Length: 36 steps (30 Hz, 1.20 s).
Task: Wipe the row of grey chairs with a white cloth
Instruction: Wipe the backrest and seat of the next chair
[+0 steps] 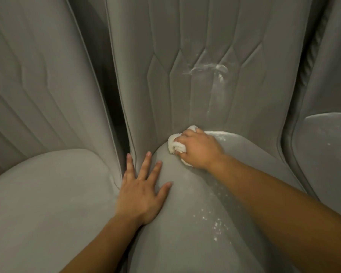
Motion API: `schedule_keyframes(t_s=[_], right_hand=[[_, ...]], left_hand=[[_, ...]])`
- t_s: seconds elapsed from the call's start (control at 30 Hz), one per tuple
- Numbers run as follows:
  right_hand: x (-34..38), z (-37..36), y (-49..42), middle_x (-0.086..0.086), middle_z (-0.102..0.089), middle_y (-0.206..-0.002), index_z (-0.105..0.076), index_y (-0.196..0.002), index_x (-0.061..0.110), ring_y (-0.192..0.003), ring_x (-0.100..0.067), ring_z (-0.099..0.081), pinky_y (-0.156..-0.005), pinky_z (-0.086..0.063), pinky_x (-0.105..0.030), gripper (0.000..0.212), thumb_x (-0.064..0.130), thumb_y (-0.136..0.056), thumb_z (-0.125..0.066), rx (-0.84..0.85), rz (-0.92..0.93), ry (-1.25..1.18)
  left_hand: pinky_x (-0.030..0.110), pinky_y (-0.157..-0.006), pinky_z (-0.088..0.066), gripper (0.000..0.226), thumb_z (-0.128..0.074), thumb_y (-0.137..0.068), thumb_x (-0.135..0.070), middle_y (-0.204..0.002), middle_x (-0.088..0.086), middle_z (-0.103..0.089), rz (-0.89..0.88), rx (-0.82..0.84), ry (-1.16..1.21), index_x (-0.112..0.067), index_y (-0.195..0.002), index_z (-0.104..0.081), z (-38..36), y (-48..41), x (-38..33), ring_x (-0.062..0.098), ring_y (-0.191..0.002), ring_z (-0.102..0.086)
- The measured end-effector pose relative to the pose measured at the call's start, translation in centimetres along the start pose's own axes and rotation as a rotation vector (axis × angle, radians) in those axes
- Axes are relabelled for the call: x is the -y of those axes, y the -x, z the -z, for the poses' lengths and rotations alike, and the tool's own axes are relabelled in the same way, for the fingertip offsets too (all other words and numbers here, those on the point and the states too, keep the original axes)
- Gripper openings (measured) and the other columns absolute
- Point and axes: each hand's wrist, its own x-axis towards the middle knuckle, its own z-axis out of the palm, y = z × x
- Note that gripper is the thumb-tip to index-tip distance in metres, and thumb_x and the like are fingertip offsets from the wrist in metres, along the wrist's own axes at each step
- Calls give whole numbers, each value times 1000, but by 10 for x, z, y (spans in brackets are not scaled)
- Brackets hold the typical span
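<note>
Where the middle grey upholstered chair's seat cushion (185, 233) meets its quilted grey backrest (185, 56), the bunched white terry cloth (173, 145) sits pressed into the crease. The right hand (199, 150) grips it with fingers curled over it. Judgement: the wad is held compact so that pressure bears on a small patch and reaches the seam.

The left hand (141, 191) lies flat on the cushion's left shoulder, fingers spread and holding nothing. It appears to serve as a brace for the forward lean.

White powdery specks (217, 226) lie on the cushion beside the right forearm. A white smear (209, 68) marks the backrest above the cloth. Both look unwiped.

Edges: on the left the cushion falls away into a dark narrow gap (109, 91) just beside the left grey chair (47, 203), with the left fingertips at its brink. On the other side the right grey chair (327, 154), also speckled, stands close by.

Open room for the stroke lies rightward along the crease and upward over the backrest. Leftward travel ends soon at the cushion's rounded edge.
</note>
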Motion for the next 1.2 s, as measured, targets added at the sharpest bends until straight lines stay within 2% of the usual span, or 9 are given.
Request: schedule_keyframes(t_s=[0.17, 0.3, 0.4, 0.47, 0.57, 0.7, 0.9, 1.0, 1.2], right_hand=[[-70, 31, 22, 4, -52, -111, -59, -104, 51, -109, -25, -53, -85, -42, -36, 20, 44, -87, -50, 72, -284, 30], [-102, 29, 59, 0, -49, -132, -56, -125, 38, -115, -28, -50, -90, -47, -42, 36, 49, -93, -46, 68, -354, 207], [-94, 26, 60, -1, -50, -133, -54, -132, 33, -121, -29, -47, -93, -46, -42, 41, 49, -96, -45, 21, -370, 182], [-77, 27, 55, 3, -54, -133, -56, -131, 36, -125, -27, -46, -94, -48, -42, 40, 50, -95, -47, -82, -290, 89], [-31, 20, 37, 5, -55, -136, -60, -128, 38, -124, -29, -47, -87, -52, -42, 38, 43, -91, -55, -211, 3, 30], [16, 3, 1, 3, -48, -136, -61, -121, 36, -125, -29, -40, -88, -44, -44, 27, 35, -97, -48, -13, 115, 114], [-34, 15, -3, 3, -50, -124, -61, -106, 40, -122, -26, -46, -84, -40, -36, 18, 32, -91, -53, 58, -141, 96], [-60, 28, 13, 4, -48, -105, -55, -97, 43, -107, -27, -56, -79, -41, -36, 19, 32, -82, -54, 65, -289, 74], [-82, 35, 64, -6, -57, -123, -53, -126, 32, -117, -29, -52, -92, -46, -41, 37, 44, -94, -40, 66, -435, 200]], left_hand=[[39, -122, 8, 80, -3, -90, -79, -163, -19, 22, -5, -50, 6, -43, -161, -7, -6, -1, 3, 30, -148, 35], [38, -121, 11, 82, 2, -87, -79, -161, -18, 27, 9, -49, -16, -43, -161, -3, -6, -3, 0, 30, -146, 38], [39, -121, 11, 81, 1, -88, -79, -162, -17, 28, 12, -44, -9, -43, -161, 0, -6, -3, -2, 31, -146, 39], [39, -121, 11, 81, 3, -88, -79, -162, -17, 29, 13, -37, -16, -43, -160, 2, -6, -3, -1, 31, -145, 40], [41, -123, 8, 82, 6, -86, -80, -162, -17, 28, 18, -34, -27, -44, -160, 2, -6, -4, -1, 31, -145, 40], [41, -124, 9, 83, 5, -86, -79, -161, -18, 28, 20, -35, -4, -43, -160, 0, -5, -2, -1, 30, -144, 42], [39, -122, 10, 84, 8, -84, -79, -162, -18, 26, 10, -50, 1, -44, -160, 0, -3, -2, -1, 29, -146, 39], [40, -123, 8, 83, 7, -86, -79, -162, -18, 25, 9, -51, 1, -43, -160, -1, -6, -1, 0, 30, -147, 37], [39, -122, 10, 83, 6, -87, -78, -163, -16, 25, 8, -53, -14, -42, -161, 0, -8, -2, 0, 30, -146, 38]])
